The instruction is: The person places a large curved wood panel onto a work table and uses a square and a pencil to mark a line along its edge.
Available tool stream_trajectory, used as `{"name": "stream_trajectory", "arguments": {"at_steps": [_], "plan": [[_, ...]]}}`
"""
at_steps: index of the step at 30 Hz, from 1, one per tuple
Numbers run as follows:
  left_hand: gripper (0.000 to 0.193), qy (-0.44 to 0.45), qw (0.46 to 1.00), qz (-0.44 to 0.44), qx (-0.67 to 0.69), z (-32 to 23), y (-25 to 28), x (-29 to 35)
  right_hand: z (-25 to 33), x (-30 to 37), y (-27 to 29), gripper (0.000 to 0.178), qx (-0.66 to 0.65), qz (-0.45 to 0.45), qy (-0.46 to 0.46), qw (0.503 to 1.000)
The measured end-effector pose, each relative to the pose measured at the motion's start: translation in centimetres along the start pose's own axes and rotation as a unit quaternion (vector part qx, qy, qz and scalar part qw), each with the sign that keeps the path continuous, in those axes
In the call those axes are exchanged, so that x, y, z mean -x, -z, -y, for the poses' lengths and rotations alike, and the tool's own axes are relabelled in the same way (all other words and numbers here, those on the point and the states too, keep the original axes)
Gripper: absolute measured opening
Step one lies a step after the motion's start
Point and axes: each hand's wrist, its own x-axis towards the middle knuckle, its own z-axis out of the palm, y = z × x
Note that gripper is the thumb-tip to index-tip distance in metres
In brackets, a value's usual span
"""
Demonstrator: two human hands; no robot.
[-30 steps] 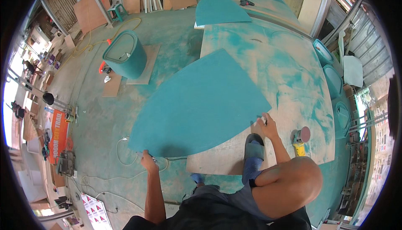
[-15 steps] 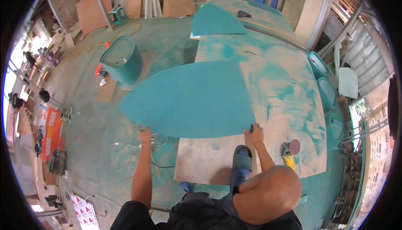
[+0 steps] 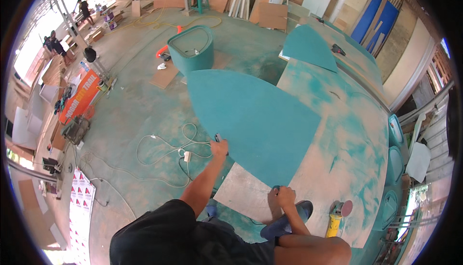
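Observation:
A large teal panel [image 3: 255, 120], pointed at one end with curved sides and one straight edge, lies across my front. My left hand [image 3: 220, 148] is closed at its curved near edge, with a small dark thing showing at the fingers. At the panel's near corner my right hand [image 3: 286, 198] is also closed, beside a dark rounded thing too small to name. The panel reaches from over the floor onto a dust-stained board [image 3: 345, 135]. A yellow angle grinder [image 3: 333, 224] with a reddish-brown disc rests on that board, right of my sandalled foot [image 3: 304, 210].
A teal tub [image 3: 195, 58] stands beyond the panel's tip. White cable [image 3: 173, 183] loops over the floor at left. A second teal panel [image 3: 308, 48] and a dark power tool [image 3: 338, 50] lie far right. Several teal tubs [image 3: 395, 165] line the right side. People [image 3: 58, 45] are far left.
The teal panel has turned clockwise, its tip swinging away from me towards the tub. Both hands have moved with its near edge. My view has turned left.

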Motion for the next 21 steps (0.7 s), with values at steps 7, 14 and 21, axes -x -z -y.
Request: {"name": "stream_trajectory", "arguments": {"at_steps": [7, 14, 21], "plan": [[0.066, -0.093, 0.977, 0.177, -0.074, 2.1, 0.5, 0.2, -6.2, 3.3, 6.7, 0.04, -0.113, 0.126, 0.013, 0.985], [0.06, -0.236, 0.92, 0.281, -0.139, 2.0, 11.3, -14.8, -9.9, 4.2, 10.0, 0.027, -0.318, -0.177, 0.03, 0.931], [0.065, -0.355, 0.85, 0.293, -0.259, -6.1, 7.2, -12.7, -15.4, 2.2, 4.0, 0.028, -0.348, -0.237, -0.019, 0.907]]}}
